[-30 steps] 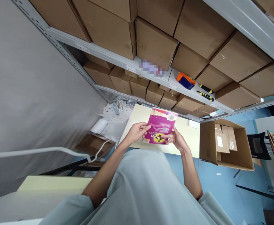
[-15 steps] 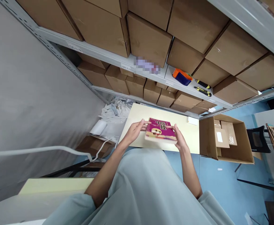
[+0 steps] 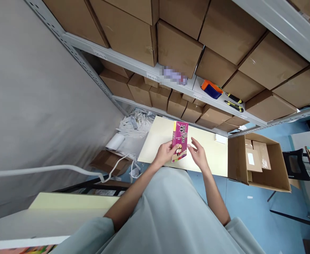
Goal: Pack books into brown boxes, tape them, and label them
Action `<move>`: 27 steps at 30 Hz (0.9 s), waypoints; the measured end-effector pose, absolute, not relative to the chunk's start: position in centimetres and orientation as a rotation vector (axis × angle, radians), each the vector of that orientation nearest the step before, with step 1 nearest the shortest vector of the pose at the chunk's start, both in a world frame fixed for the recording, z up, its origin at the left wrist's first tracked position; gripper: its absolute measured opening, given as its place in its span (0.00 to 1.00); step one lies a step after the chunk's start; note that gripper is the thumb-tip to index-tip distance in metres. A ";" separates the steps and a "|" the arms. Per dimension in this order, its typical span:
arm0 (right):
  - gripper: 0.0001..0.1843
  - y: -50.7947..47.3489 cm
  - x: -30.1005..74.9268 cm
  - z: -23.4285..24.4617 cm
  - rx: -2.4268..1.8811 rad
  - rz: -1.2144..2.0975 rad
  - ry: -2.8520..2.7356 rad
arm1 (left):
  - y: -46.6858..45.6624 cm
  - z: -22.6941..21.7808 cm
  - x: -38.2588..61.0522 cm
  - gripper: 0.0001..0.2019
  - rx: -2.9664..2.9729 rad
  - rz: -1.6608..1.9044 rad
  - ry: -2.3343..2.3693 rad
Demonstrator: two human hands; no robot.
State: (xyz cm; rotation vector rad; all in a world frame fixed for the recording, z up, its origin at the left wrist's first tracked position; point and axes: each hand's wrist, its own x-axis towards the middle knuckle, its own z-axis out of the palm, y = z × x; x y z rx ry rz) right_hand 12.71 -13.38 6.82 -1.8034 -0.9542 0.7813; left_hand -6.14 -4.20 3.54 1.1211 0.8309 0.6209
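A purple book [image 3: 180, 141] with large dark Chinese characters and a yellow-cream picture area on its cover is held up over the pale yellow tabletop [image 3: 157, 131]. My left hand [image 3: 166, 152] grips its lower left side, thumb across the cover and the other fingers behind it. The book stands tilted, with its spine toward the left. Just to the right of it is my right hand [image 3: 198, 153], thumb and fingers apart, holding nothing. Its thumb tip is close to the book's right edge; I cannot tell whether they touch.
Shelves of cardboard boxes [image 3: 180, 46] rise behind the table; utility knives [image 3: 233, 106] and an orange-blue object [image 3: 212, 89] lie on a ledge. An open carton [image 3: 275, 176] with packages stands right. White scraps [image 3: 135, 123] and a paper roll [image 3: 115, 141] are left.
The book has turned from lying crosswise between both hands to standing more upright. My left hand now holds it alone; my right hand has let go of its right side.
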 end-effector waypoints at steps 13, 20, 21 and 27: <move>0.29 -11.2 10.3 9.8 -1.448 1.042 -0.733 | -3.3 4.3 -8.5 0.37 1.594 0.935 1.043; 0.30 -13.1 11.3 9.4 -1.380 1.238 -0.626 | -1.8 4.5 -9.8 0.37 0.997 0.475 0.656; 0.31 -13.2 11.3 9.1 -1.389 1.240 -0.621 | -2.2 4.6 -9.6 0.36 0.979 0.469 0.643; 0.37 -12.6 11.8 7.5 -1.497 1.120 -0.665 | -3.2 4.9 -8.4 0.36 0.988 0.553 0.689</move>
